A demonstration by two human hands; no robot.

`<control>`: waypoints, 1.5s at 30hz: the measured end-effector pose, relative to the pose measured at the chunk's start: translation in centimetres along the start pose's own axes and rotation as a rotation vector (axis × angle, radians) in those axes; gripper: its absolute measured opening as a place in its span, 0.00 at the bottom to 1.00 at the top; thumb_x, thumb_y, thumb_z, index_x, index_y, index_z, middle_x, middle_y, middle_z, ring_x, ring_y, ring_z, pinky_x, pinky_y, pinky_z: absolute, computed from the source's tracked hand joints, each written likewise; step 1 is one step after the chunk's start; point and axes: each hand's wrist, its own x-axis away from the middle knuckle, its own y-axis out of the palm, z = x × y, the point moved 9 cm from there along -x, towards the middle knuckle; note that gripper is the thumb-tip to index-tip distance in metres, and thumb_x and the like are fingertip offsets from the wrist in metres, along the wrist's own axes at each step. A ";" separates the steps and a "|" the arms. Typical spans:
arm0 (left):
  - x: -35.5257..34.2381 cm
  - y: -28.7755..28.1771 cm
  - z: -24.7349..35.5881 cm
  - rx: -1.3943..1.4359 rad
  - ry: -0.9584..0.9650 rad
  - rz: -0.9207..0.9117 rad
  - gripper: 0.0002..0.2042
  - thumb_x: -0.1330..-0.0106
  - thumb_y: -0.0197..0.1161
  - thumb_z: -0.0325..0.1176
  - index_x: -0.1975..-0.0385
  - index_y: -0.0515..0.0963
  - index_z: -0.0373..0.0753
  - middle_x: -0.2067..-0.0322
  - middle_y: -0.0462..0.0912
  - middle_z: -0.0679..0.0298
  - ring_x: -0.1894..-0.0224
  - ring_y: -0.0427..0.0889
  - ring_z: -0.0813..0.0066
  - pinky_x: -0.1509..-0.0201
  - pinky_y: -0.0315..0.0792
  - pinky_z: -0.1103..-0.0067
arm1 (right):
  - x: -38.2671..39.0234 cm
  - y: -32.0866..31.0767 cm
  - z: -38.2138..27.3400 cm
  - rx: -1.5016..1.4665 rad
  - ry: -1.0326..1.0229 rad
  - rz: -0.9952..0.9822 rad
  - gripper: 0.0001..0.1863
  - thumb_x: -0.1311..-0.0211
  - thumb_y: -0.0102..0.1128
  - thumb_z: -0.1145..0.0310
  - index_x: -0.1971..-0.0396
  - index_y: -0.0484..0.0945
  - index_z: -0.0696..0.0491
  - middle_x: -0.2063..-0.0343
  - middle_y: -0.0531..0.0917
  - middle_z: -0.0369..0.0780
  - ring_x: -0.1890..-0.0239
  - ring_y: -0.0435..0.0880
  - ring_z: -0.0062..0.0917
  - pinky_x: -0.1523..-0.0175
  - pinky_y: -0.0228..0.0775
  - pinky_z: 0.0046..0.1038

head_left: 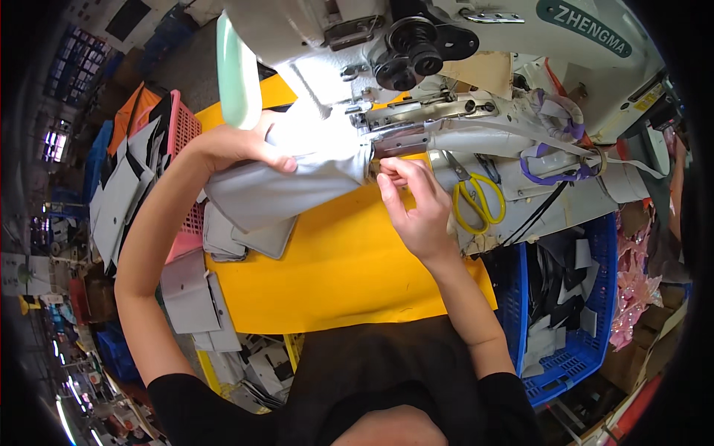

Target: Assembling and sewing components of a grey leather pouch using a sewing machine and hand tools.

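A grey fabric piece (297, 186) lies under the head of a white sewing machine (282, 22), its right end against the machine's narrow arm (401, 141). My left hand (249, 149) grips the fabric's far left side, thumb on top and the other fingers hidden beneath. Glare from the lamp washes out the fabric near the needle. My right hand (422, 212) is closed, its fingers curled together beside the fabric's right edge, just below the machine arm. Whatever its fingertips hold is too small to make out.
Yellow-handled scissors (480, 204) lie right of my right hand. Grey pieces (260, 236) rest on the yellow sheet (335, 286) covering the work surface. At left stands a pink basket (190, 223) with stacked panels; at right, a blue crate (573, 372) holds black and grey scraps.
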 end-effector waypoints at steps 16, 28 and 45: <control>-1.6 5.0 2.0 1.158 0.310 -0.133 0.46 0.66 0.65 0.29 0.35 0.64 0.29 0.46 0.79 0.45 0.48 0.81 0.54 0.42 0.77 0.68 | -3.0 0.2 -1.1 0.014 0.182 -0.166 0.06 0.38 0.64 0.79 0.62 0.80 0.61 0.72 0.84 0.38 0.73 0.81 0.20 0.63 0.76 0.19; 7.9 6.3 7.7 -0.867 0.862 1.176 0.19 0.40 0.68 0.38 0.50 0.80 0.39 0.55 0.83 0.61 0.57 0.79 0.68 0.51 0.71 0.76 | 0.9 1.6 3.3 -0.237 0.325 -0.014 0.06 0.34 0.63 0.73 0.64 0.80 0.61 0.75 0.83 0.37 0.77 0.79 0.20 0.69 0.69 0.22; 9.4 7.2 11.5 -1.123 0.716 1.112 0.13 0.45 0.64 0.27 0.58 0.83 0.41 0.60 0.84 0.69 0.63 0.79 0.74 0.55 0.71 0.78 | 0.3 9.1 5.3 -0.069 0.084 -0.383 0.24 0.27 0.58 0.59 0.81 0.80 0.60 0.89 0.76 0.39 0.88 0.72 0.27 0.79 0.64 0.28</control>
